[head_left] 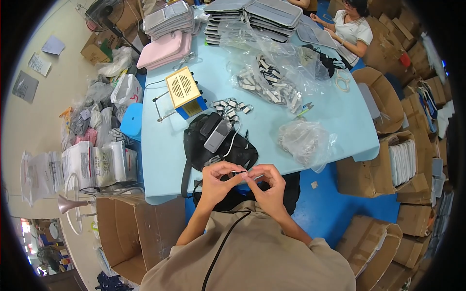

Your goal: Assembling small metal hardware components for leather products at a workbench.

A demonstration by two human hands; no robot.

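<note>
My left hand (217, 180) and my right hand (268, 183) meet just in front of my chest, at the near edge of the light blue table (160, 160). Between their fingertips they pinch a small dark strap piece with a pale end (241, 173). A black bag (213, 148) lies on the table directly beyond my hands, with a grey phone-like device (218, 135) and a white cable resting on it. Its strap hangs over the table edge.
A yellow-and-blue box machine (183, 90) stands beyond the bag, small metal clips (232, 106) beside it. Clear plastic bags (306, 140) of parts, stacked grey and pink cases (170, 22), cardboard boxes (374, 169) all around. Another person (352, 29) sits at the far right.
</note>
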